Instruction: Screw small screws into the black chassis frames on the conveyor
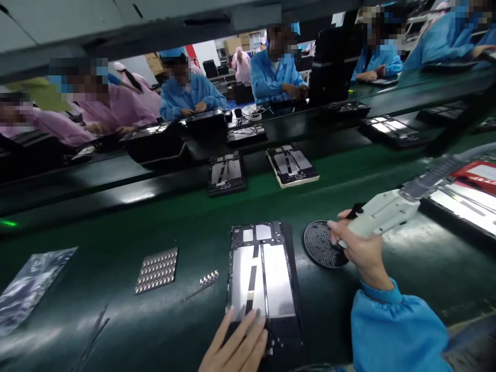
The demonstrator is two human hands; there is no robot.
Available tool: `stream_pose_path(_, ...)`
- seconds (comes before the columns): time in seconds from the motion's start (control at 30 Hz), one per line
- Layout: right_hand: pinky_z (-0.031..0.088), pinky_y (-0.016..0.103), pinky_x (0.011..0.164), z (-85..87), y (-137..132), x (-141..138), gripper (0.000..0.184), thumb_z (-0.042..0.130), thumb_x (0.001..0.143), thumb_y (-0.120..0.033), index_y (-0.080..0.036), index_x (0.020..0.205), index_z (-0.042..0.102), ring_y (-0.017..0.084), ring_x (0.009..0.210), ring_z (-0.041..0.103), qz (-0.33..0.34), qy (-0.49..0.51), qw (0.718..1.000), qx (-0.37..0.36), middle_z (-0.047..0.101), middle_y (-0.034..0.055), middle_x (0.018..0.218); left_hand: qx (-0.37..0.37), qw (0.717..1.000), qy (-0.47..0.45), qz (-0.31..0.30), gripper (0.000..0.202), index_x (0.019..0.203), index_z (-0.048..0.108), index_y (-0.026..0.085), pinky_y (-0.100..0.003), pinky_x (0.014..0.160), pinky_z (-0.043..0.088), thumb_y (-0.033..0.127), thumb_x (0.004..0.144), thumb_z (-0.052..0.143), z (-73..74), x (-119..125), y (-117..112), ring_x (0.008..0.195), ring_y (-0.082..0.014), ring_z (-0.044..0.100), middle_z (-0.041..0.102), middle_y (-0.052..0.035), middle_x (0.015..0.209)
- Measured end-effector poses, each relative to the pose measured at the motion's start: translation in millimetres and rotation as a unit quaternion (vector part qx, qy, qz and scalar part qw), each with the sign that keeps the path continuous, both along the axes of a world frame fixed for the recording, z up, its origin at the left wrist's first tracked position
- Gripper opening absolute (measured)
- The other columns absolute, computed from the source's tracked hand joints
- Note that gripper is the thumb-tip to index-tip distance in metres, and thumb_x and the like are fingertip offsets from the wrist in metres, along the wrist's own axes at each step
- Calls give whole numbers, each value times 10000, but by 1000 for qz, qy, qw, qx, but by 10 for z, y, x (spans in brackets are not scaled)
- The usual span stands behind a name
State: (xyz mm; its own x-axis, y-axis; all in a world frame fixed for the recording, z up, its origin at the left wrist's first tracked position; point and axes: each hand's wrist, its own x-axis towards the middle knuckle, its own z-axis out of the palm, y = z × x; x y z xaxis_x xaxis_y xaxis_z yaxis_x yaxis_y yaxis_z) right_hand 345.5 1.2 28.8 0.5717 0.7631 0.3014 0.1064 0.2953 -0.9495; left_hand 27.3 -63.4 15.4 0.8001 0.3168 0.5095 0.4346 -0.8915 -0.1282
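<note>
An opened tablet (277, 279), with silver plates and dark strips, lies on the green bench in front of me. My left hand (238, 343) rests on its lower left part, fingers stretched out flat. My right hand (362, 253) is closed around a pale electric screwdriver (382, 212), tilted with its ribbed cable end up to the right. Its tip is hidden behind my fingers, over a round black dish (322, 245) full of small holes. To the left of the tablet are a small strip of parts (209, 279) and a sheet with rows of small parts (158, 269).
A plastic bag (33, 284) and thin black strips (93, 336) lie at left. Two more open tablets (227, 174) sit farther back. Another tablet (465, 209) and a red packet (478, 175) are at right. Several co-workers sit across the line, beneath an overhead ledge (127, 31).
</note>
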Motion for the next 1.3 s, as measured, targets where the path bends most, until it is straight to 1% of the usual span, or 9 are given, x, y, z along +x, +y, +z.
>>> stream_pose_path(0.1, 462, 294, 524, -47, 25, -40, 249, 745, 734, -252, -205, 871, 543, 131, 414, 524, -11, -16, 1000, -2, 571, -73, 462, -10, 998, 38, -45, 335, 1139, 658, 140, -498, 1195, 174, 325, 989, 423, -5, 229, 108, 1284, -237, 503, 641, -73, 1260)
stream_pose_path(0.23, 494, 325, 579, -24, 42, -56, 249, 724, 740, -250, -186, 926, 571, 136, 424, 532, -7, -42, 999, -14, 567, -75, 464, -33, 996, 61, -60, 545, 1174, 633, 80, -510, 1147, 297, 534, 930, 454, -103, 502, 148, 1267, -300, 505, 619, -139, 1278)
stream_pose_path(0.43, 494, 326, 570, -43, 70, -42, 303, 713, 744, -261, -169, 999, 579, 141, 419, 530, -2, -53, 998, -30, 558, -79, 463, -20, 996, -88, -1, 374, 1000, 687, 90, -440, 1019, 480, 417, 912, 527, -482, 873, -67, 1177, -301, 584, 683, -140, 1164)
stream_pose_path(0.6, 492, 317, 539, -56, 86, -64, 258, 722, 732, -275, -180, 918, 571, 144, 413, 534, 2, -49, 998, -46, 555, -71, 461, -88, 976, -197, -24, 339, 894, 684, 127, -398, 936, 525, 361, 970, 451, -270, 1030, -51, 945, -225, 695, 750, -80, 909)
stream_pose_path(0.7, 485, 306, 524, -63, 80, -73, 278, 727, 730, -274, -182, 931, 558, 140, 413, 533, 7, -43, 998, -46, 558, -74, 468, -158, 962, -218, -51, 123, 856, 663, 136, -305, 789, 547, 142, 915, 555, 19, 943, 76, 790, -152, 701, 743, -38, 795)
stream_pose_path(0.9, 499, 331, 612, -81, 96, -81, 193, 717, 739, -274, -188, 867, 600, 135, 440, 537, 12, -64, 997, -48, 558, -74, 471, -226, 953, -187, -72, 274, 1066, 650, 109, -294, 732, 548, 41, 911, 434, 257, 601, 249, 768, -152, 692, 743, -93, 905)
stream_pose_path(1.07, 509, 386, 707, 147, -24, -133, 193, 707, 759, -321, -231, 668, 562, 161, 499, 561, -28, -114, 993, -22, 550, -53, 466, -278, 933, -196, 122, 235, 1080, 683, 173, -227, 691, 554, 110, 892, 556, 244, 207, 299, 698, -126, 685, 746, -25, 845)
stream_pose_path(1.2, 446, 360, 516, 419, -182, -288, 252, 746, 761, -344, -250, 957, 619, 170, 453, 531, -24, -86, 995, -51, 573, -31, 529, -333, 888, -201, 244, 175, 916, 752, 210, -272, 795, 562, 199, 880, 581, 248, -113, 410, 838, -164, 701, 745, -35, 915)
stream_pose_path(1.3, 337, 328, 388, 543, -198, -514, 278, 756, 758, -348, -289, 990, 615, 166, 411, 514, 63, -61, 995, -46, 571, -13, 522, -404, 830, -242, 300, 151, 847, 767, 203, -270, 729, 557, 245, 844, 622, 190, -215, 507, 805, -170, 682, 722, -46, 854)
